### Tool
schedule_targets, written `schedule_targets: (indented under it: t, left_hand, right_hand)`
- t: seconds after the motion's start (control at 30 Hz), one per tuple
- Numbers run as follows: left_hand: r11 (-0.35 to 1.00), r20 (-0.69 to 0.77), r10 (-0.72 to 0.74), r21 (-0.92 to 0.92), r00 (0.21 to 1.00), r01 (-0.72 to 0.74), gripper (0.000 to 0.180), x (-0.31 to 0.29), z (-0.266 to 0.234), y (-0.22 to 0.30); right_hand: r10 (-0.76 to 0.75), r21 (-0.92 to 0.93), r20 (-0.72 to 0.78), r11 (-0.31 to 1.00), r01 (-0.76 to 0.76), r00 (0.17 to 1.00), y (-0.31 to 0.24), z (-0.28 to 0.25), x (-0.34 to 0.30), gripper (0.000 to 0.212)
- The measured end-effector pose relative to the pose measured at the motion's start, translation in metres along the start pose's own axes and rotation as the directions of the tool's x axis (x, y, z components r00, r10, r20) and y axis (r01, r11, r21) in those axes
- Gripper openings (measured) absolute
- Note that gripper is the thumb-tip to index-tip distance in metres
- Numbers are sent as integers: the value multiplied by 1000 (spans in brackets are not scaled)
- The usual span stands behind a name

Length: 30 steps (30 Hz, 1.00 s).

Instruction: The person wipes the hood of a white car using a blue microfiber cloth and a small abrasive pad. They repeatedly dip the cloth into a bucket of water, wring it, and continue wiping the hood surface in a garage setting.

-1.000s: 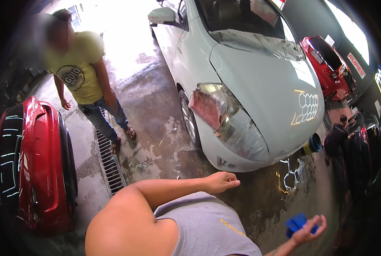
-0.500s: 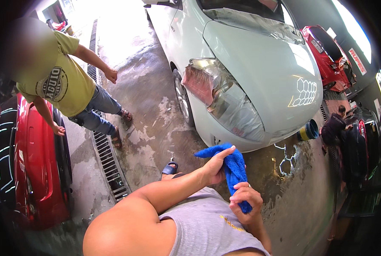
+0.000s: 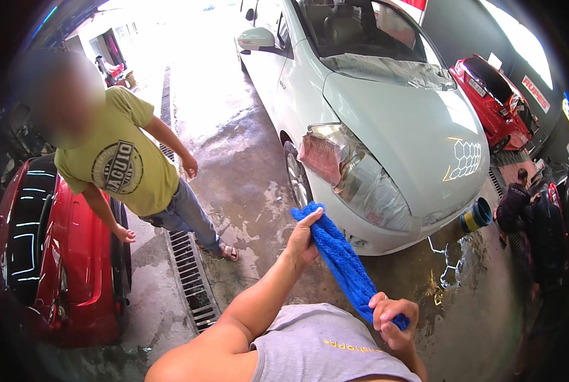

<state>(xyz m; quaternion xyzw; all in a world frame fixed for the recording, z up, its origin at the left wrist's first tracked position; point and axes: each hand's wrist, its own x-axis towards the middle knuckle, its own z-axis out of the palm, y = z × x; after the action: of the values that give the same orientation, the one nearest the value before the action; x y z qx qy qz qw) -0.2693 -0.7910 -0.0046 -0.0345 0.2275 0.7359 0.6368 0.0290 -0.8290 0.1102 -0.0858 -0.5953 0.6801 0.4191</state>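
A blue microfiber towel (image 3: 343, 258) is stretched out on a slant between my two hands, bunched lengthwise. My left hand (image 3: 305, 237) is closed on its upper left end, thumb along the top. Around the lower right end wraps my right hand (image 3: 394, 319), with a blue tip sticking out past the fingers. Just beyond the towel stands a white car (image 3: 386, 134), its hood toward me. Plastic film and tape cover the headlight (image 3: 361, 178), and masking film (image 3: 389, 69) lies along the base of the windshield. The towel does not appear to touch the car.
A person in a yellow-green shirt (image 3: 128, 149) stands at the left beside a red car (image 3: 74, 254). A floor drain grate (image 3: 192, 280) runs between us. A dark bucket (image 3: 475, 215) is near the bumper. Farther right are another red car (image 3: 494, 102) and a crouching person (image 3: 515, 204).
My hands have moved apart, pulling the towel from a folded bunch into a longer strip. My view has tilted up, and the person at the left has come nearer.
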Motion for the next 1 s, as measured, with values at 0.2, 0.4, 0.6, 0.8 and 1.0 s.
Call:
schedule_targets:
  t: [0.2, 0.4, 0.6, 0.8, 1.0]
  left_hand:
    - [983, -32, 180, -32, 983, -181, 18, -80, -31, 42]
    - [888, -117, 457, 112, 882, -445, 49, -158, -6, 39]
    - [304, 396, 653, 643, 646, -703, 72, -214, 8, -10]
    - [-235, 688, 432, 710, 582, -664, 119, -233, 38, -69]
    - [-486, 739, 393, 672, 547, -559, 120, -230, 49, -118]
  right_hand:
    - [122, 409, -155, 911, -49, 980, 27, -6, -14, 19]
    - [371, 506, -427, 854, -122, 824, 58, 7, -29, 22]
    - [68, -98, -180, 991, -86, 981, 16, 64, -9, 31]
    - [-44, -190, 122, 979, 67, 991, 14, 104, -9, 74]
    - [-15, -250, -67, 968, -2, 998, -3, 78, -40, 64]
